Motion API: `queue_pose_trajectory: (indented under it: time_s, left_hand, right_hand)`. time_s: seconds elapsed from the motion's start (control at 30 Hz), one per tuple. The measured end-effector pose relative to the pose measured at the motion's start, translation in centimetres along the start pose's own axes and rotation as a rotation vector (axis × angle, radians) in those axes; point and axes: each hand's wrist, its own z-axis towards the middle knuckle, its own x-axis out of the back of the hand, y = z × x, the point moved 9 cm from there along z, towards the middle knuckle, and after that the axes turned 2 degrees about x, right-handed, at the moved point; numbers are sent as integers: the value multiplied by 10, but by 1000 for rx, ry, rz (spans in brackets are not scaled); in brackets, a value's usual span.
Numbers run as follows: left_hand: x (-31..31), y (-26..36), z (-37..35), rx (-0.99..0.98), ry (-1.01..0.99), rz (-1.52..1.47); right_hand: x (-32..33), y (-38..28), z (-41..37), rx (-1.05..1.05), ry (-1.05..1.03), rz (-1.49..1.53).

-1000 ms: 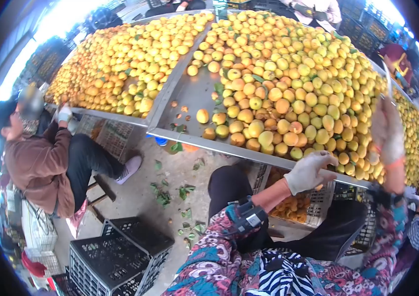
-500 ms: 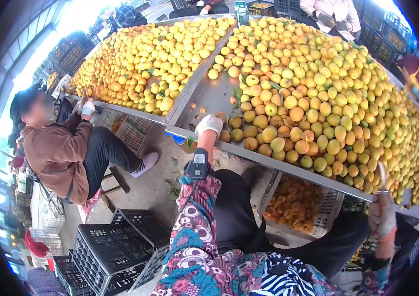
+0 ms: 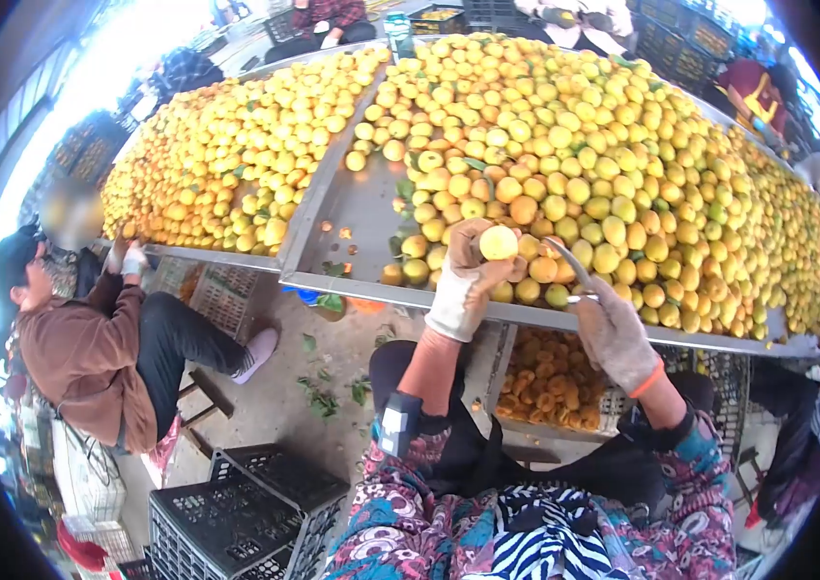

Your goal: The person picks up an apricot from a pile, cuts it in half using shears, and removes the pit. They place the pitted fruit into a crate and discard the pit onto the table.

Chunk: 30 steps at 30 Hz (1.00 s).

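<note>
My left hand [image 3: 461,290], in a whitish work glove, is closed around a yellow apricot [image 3: 499,243] and holds it up over the table's front edge. Close to its right, my gloved right hand [image 3: 615,333] grips a knife [image 3: 572,263] with a curved blade. The blade points up and left towards the apricot; a small gap seems to lie between them. Behind both hands, a heap of apricots [image 3: 603,184] covers much of the metal table [image 3: 332,208]. Below the table edge, a crate holds halved orange apricots [image 3: 550,382].
A metal divider [image 3: 337,159] splits the table, with more apricots [image 3: 226,164] on the left side. A co-worker in a brown jacket [image 3: 91,353] sits at the left. Black crates [image 3: 221,512] stand on the floor at lower left. Other people sit along the far side.
My left hand has moved right from the tray's corner and now holds up an apricot. My right hand has brought the knife left beside it. The view has shifted right.
</note>
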Motion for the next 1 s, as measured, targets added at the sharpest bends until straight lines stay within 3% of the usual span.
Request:
queue_pose_trajectory:
  time_s: [0.07, 0.17, 0.27, 0.4, 0.57, 0.67, 0.7, 1.0]
  left_hand:
    - [-14, -13, -1, -69, -73, 49]
    - [-25, -23, -6, -66, -10, 23]
    - [-23, -47, 2, 48, -111, 62]
    - [-31, -43, 2, 28, -97, -25]
    - [-28, -40, 4, 86, -141, 83]
    - [-26, -41, 3, 115, -148, 81]
    - [-28, -42, 3, 126, -148, 57]
    - [-29, -41, 5, 67, -98, 62]
  right_hand:
    - [-1, -16, -1, 155, 92, -86]
    - [-3, -26, 1, 135, 76, -218]
    - [-6, -26, 1, 128, 72, -282]
    - [-8, -25, 1, 160, 71, -342]
    - [-5, -26, 1, 202, 67, -349]
    - [-5, -25, 3, 100, 2, -351]
    - [-3, -43, -2, 226, 93, -387]
    - [-8, -34, -2, 183, 94, -423]
